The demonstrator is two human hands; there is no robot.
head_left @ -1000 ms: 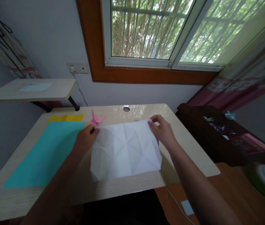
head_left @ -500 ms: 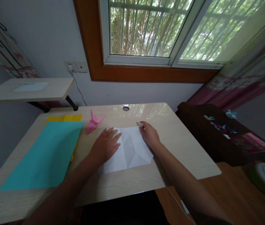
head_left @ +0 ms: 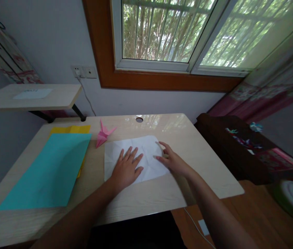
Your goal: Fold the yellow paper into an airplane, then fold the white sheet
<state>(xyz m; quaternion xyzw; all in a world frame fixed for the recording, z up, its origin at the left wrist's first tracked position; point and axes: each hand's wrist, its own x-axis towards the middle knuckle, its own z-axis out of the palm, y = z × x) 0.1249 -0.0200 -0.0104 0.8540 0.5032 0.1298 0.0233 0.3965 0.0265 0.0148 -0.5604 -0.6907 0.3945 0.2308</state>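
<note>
On the counter point(head_left: 162, 204), right of the crane point(head_left: 103, 134), the creased white sheet point(head_left: 146, 148) is lying flat; left hand point(head_left: 126, 170) is pressing it, fingers spread, right hand point(head_left: 173, 161) resting open on its edge. Folding looks barely begun.

I see my left hand point(head_left: 127, 169) pressing flat on the creased white paper sheet point(head_left: 136, 157); my right hand point(head_left: 173, 162) touches its right edge.

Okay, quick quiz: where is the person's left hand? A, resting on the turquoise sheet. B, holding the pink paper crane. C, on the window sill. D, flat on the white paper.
D: the left hand lies palm down, fingers spread, on the creased white paper, apart from the pink paper crane.
</note>
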